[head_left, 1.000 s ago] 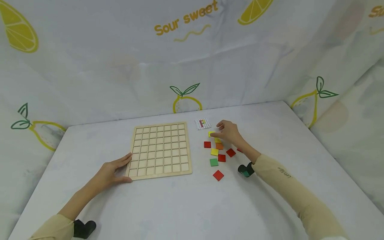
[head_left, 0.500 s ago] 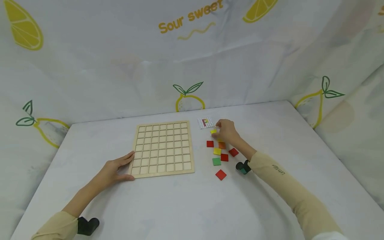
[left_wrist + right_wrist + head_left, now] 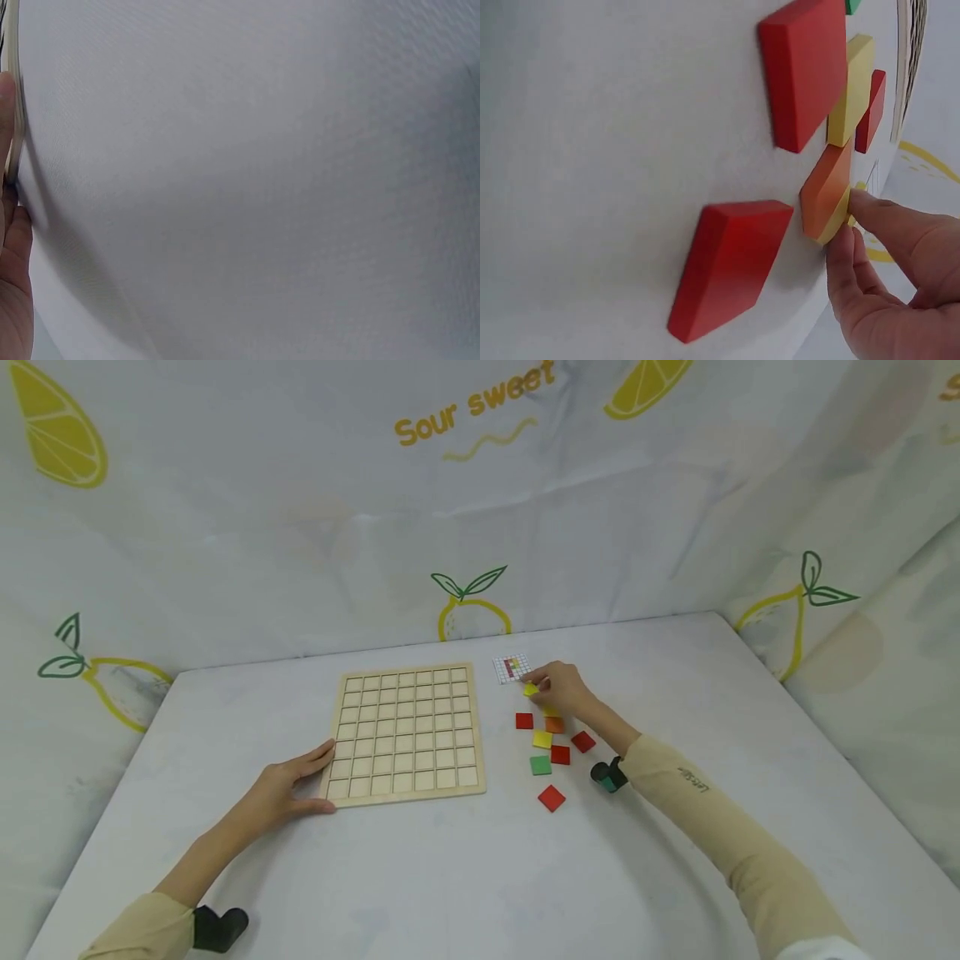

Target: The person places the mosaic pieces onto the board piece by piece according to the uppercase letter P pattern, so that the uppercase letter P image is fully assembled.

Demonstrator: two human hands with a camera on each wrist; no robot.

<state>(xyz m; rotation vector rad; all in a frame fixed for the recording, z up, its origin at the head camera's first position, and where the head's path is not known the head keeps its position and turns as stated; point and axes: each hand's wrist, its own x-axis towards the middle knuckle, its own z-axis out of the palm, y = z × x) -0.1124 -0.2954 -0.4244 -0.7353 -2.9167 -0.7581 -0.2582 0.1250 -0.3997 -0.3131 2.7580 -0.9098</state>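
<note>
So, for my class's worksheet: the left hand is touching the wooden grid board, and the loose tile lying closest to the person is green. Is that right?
Not quite: the loose tile closest to the person is the red tile, not a green one, as the head view shows. The left hand is touching the wooden grid board.

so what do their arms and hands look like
The left sleeve and right sleeve are beige, the right with dark lettering. Left wrist device is black, right wrist device black and green. Left hand and right hand are gloveless.
</note>
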